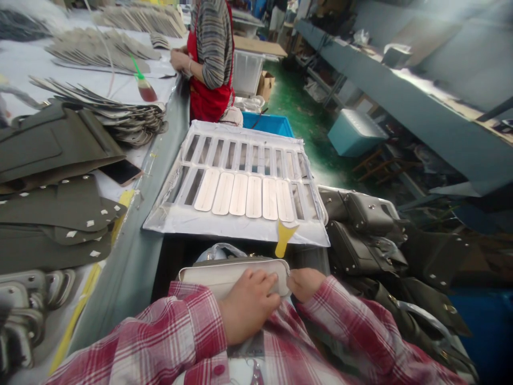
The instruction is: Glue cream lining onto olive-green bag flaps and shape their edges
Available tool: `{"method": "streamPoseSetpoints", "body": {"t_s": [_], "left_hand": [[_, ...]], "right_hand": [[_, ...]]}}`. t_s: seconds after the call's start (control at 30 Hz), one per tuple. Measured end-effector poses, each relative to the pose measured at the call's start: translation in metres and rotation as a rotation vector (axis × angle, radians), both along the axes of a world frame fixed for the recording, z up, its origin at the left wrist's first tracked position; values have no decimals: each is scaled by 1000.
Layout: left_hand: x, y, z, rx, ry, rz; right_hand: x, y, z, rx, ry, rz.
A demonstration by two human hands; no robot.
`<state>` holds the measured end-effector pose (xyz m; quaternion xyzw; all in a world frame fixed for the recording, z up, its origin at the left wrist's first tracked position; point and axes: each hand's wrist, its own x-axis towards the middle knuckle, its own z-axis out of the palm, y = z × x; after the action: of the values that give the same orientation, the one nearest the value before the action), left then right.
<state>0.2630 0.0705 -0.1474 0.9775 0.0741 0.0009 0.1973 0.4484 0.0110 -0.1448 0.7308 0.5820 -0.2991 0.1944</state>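
Observation:
A handbag (232, 271) with a pale cream face turned up lies close to my body. A clear-wrapped handle (224, 249) rises at its far side. My left hand (253, 306) holds the bag, its bent fingers pressed on the pale face near the right end. At the bag's right edge, my right hand (306, 283) is closed in a pinch on the rim; its fingertips are partly hidden. Beyond the bag lies a white slotted rack (236, 226), with several cream oval strips (254, 197) in its near row. A yellow scraper (285, 238) rests on the rack's near edge.
Dark green bag panels (48, 230) and stacked pieces cover the left table, beside a green-tipped bottle (146, 89) and a phone (120, 172). Finished-looking dark bags (356, 235) are piled at right. A co-worker in a red apron (208, 99) stands beyond the rack.

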Motion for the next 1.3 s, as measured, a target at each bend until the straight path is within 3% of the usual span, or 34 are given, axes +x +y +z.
{"method": "streamPoseSetpoints", "body": {"t_s": [0.33, 0.77, 0.87, 1.0, 1.17, 1.3], "left_hand": [[3, 4, 6, -43, 4, 35], [13, -1, 6, 75, 1, -8], [12, 0, 3, 58, 1, 8], [11, 2, 2, 34, 16, 19], [13, 7, 6, 6, 44, 18], [13, 9, 7, -15, 59, 20]], "right_hand": [[13, 0, -21, 26, 79, 24], [18, 3, -31, 72, 238, -96], [16, -2, -26, 50, 379, -214], [14, -13, -26, -27, 631, -527], [18, -22, -51, 45, 1231, -833], [22, -25, -67, 48, 1435, -872]]}}
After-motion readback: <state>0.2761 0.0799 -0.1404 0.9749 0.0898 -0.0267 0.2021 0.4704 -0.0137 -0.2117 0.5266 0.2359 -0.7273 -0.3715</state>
